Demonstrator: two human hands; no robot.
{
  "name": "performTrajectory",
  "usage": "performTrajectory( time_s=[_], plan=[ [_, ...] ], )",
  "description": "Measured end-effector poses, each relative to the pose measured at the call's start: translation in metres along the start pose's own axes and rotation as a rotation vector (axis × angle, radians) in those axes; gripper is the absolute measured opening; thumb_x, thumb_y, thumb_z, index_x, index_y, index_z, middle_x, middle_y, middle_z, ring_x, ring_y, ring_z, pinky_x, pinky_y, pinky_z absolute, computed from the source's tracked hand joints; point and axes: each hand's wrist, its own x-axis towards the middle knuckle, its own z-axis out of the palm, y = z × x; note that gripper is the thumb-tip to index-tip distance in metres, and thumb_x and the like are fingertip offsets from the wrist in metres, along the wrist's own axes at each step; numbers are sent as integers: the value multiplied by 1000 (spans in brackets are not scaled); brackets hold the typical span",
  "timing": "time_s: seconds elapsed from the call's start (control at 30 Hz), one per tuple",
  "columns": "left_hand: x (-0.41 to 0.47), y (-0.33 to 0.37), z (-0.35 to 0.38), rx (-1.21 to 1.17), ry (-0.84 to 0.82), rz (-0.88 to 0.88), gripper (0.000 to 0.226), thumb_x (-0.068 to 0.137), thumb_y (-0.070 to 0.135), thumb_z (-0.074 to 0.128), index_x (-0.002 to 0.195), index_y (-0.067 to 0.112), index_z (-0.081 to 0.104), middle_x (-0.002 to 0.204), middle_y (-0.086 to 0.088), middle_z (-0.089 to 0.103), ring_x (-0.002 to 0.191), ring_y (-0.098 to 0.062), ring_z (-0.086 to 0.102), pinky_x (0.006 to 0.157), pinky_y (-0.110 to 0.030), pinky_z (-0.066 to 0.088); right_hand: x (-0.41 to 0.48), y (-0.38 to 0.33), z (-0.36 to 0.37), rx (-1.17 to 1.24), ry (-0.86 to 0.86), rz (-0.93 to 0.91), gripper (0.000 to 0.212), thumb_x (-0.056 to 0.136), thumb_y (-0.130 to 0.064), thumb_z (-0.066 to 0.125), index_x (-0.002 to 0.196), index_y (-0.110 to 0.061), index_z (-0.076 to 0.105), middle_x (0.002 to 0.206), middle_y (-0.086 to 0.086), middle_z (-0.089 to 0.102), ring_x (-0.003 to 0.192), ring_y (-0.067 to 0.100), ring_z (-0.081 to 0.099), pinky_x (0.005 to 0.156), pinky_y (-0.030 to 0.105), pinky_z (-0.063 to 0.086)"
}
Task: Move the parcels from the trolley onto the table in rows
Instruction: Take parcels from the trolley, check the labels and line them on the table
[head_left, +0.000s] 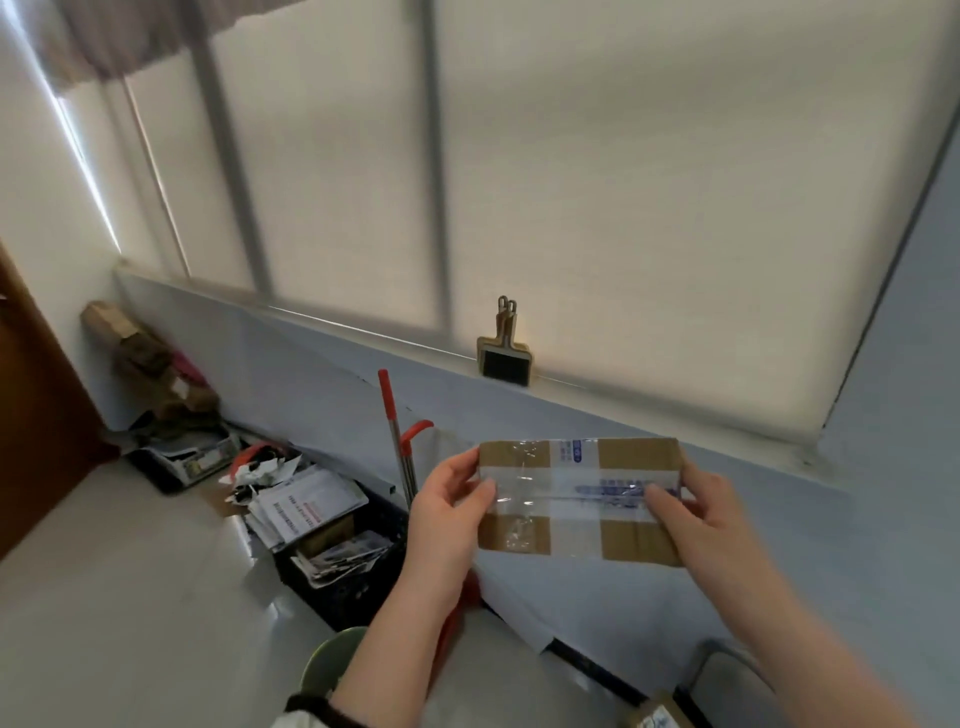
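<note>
Your left grip and right grip hold a taped cardboard parcel by its two short ends, in the air before the blue wall under the window.

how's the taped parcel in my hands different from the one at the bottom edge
The flat brown cardboard parcel crossed with clear tape is held up by the left hand and right hand, fully visible; the small brown parcel at the bottom edge lies low, untouched, mostly cut off. Both are brown cardboard.

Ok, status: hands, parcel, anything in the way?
Left hand and right hand both grip the parcel by its ends. Parcel in the air, not set down. Red trolley handle close by left hand.
</note>
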Motion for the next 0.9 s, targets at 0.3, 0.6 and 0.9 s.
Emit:
performTrajectory(
  time_s=[0.3,0.6,0.9],
  plan=[
    [-20,2,20,22,-2,83,25,88,8,60,106,25,64,98,12,71,90,-3,67,68,-17,53,-20,4,-33,-87,-1,-25,34,91,-20,55,121,-38,56,117,3,54,107,17,55,91,40,49],
    [-61,19,92,-48,-16,53,24,87,18,64,105,32,56,85,4,69,82,-9,69,67,-21,54,-61,10,-99,-150,347,-287,64,79,3,65,102,-55,49,110,-25,56,101,-2,57,88,14,45],
    [-135,8,185,137,-145,148,32,84,14,67,115,23,61,93,-3,67,89,-17,65,80,-33,54,-123,33,-213,-62,360,-271,63,70,-5,77,103,-51,48,110,-23,61,103,2,61,88,9,45]
  ],
)
